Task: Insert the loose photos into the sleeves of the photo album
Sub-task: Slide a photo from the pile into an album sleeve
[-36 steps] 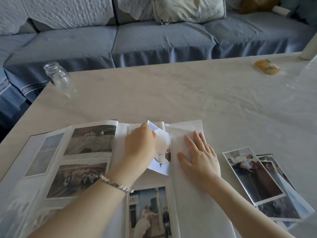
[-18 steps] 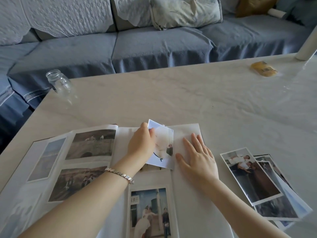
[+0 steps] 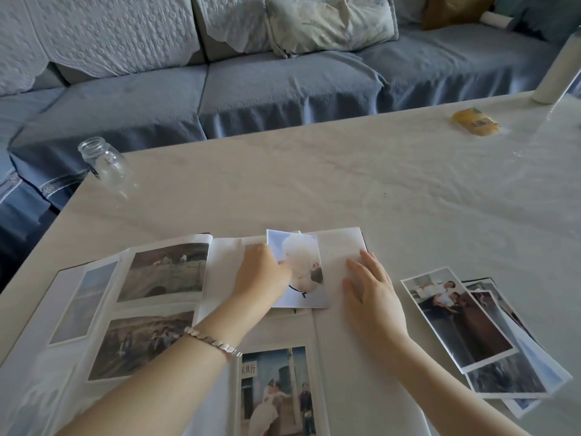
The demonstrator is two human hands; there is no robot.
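Head view: the left hand (image 3: 262, 275), fingers clamped on the left edge of a loose photo (image 3: 298, 269), holds it over the open album (image 3: 345, 372) on the desk (image 3: 314, 184), while the right hand (image 3: 374, 291) presses the page beside it, fingers straight and slightly apart, near a stack of photos (image 3: 465, 322).

Loose photos (image 3: 465, 325) right of album (image 3: 339, 357)

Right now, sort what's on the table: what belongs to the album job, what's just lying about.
Job: album, pressed flat by right hand; photo, pinched by left hand; loose photos to the right.
Lying about: jar; yellow packet; white cylinder.
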